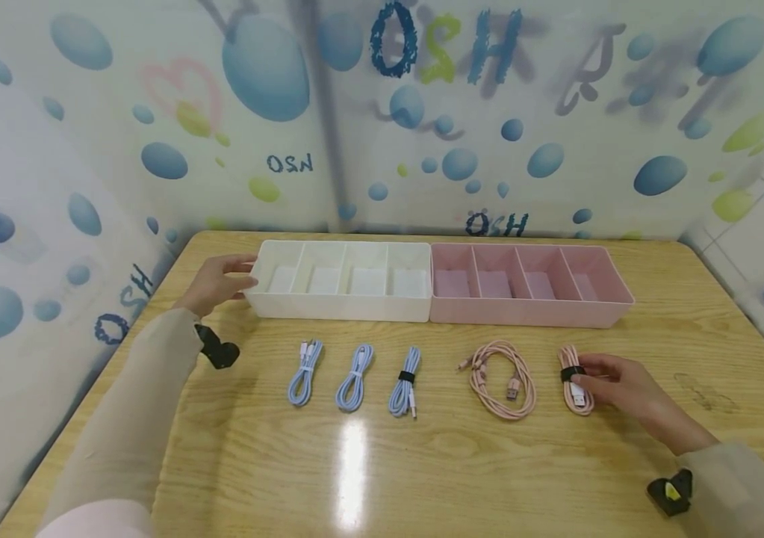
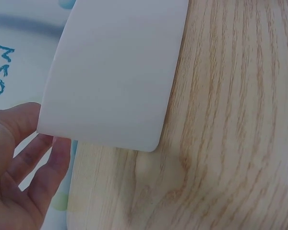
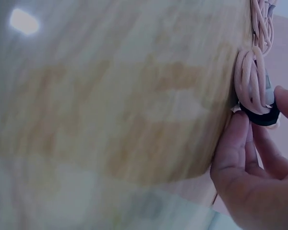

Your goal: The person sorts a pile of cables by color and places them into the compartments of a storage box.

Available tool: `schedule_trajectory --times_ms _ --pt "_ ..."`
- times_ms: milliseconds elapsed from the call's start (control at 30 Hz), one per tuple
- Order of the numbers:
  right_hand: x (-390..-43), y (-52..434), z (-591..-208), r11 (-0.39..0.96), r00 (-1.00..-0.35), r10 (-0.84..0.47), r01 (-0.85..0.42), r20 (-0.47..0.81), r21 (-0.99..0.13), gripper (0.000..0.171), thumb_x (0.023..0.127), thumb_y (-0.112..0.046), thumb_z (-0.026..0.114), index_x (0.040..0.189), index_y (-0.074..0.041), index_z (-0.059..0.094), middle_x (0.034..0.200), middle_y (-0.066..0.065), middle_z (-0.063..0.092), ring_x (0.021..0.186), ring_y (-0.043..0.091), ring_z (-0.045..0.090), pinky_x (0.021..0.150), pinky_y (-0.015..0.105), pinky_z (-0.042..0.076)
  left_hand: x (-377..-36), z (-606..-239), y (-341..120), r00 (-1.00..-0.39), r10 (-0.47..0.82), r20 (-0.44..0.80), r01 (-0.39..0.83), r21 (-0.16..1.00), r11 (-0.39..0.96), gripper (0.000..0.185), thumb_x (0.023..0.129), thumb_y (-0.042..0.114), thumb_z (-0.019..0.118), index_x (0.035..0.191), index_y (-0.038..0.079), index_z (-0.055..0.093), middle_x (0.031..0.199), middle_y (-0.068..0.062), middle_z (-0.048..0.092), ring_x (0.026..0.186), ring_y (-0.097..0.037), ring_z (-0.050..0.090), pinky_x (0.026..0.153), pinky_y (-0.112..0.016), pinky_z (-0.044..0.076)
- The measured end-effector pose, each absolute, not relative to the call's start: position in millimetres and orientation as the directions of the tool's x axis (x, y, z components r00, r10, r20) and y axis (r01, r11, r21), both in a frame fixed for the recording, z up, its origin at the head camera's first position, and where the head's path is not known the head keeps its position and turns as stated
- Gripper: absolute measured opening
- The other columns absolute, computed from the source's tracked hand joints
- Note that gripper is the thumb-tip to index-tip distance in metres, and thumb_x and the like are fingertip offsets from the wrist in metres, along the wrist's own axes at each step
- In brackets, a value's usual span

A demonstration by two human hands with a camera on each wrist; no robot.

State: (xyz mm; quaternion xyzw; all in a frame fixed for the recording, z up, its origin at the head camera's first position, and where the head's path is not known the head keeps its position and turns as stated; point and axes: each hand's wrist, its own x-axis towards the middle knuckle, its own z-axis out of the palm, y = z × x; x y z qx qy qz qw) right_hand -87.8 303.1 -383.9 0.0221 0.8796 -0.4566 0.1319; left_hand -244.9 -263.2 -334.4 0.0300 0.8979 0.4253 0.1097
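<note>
Here the right hand (image 1: 623, 385) pinches the bound pink cable (image 1: 576, 388); the left hand (image 1: 216, 282), fingers straight, steadies the white tray (image 1: 337, 308). Next, likely: lift toward the pink tray (image 1: 529, 310).

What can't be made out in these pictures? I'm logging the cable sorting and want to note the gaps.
- Left hand: head view cannot show whether it grips or only touches the white tray; in the left wrist view the tray covers its fingertips.
- Bundled pink cable: the right hand covers part; its plug type is too small to tell.
- Right wrist view: blurred, the cable cut off by the top edge.
- Blue cables: connectors too small.
</note>
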Motion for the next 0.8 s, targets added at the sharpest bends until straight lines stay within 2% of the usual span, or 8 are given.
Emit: schedule_trajectory --times_ms 133,367,800 --pt "-88.6 304.8 -385.7 0.576 -0.961 -0.079 0.172 -0.265 -0.799 0.056 0.086 -0.024 0.059 0.122 0.015 0.041 0.107 0.021 0.056 0.077 0.001 0.052 0.062 0.023 0.047 -245.3 -334.1 -262.0 -0.973 0.147 -0.179 -0.045 0.770 0.637 0.053 0.088 0.005 0.053 0.136 0.002 0.032 0.131 -0.026 0.037 0.111 -0.037 0.044 0.079 -0.040 0.047" --pt "-89.6 304.1 -386.7 0.566 -0.947 -0.070 0.220 -0.312 -0.794 0.060 0.085 -0.030 0.060 0.122 0.014 0.043 0.119 0.027 0.049 0.082 -0.005 0.051 0.069 0.020 0.047 -244.4 -332.3 -261.1 -0.975 0.142 -0.168 -0.038 0.765 0.643 0.053 0.088 0.005 0.053 0.136 0.001 0.032 0.131 -0.027 0.036 0.111 -0.037 0.044 0.079 -0.041 0.047" --pt "-86.2 300.9 -388.6 0.557 -0.950 -0.051 0.229 -0.309 -0.798 0.058 0.084 -0.029 0.061 0.120 0.014 0.045 0.111 0.022 0.056 0.080 -0.002 0.052 0.068 0.021 0.047 -243.1 -333.0 -261.1 -0.973 0.138 -0.183 -0.052 0.765 0.642 0.055 0.087 0.006 0.055 0.137 0.003 0.032 0.131 -0.026 0.037 0.111 -0.036 0.044 0.080 -0.040 0.047"
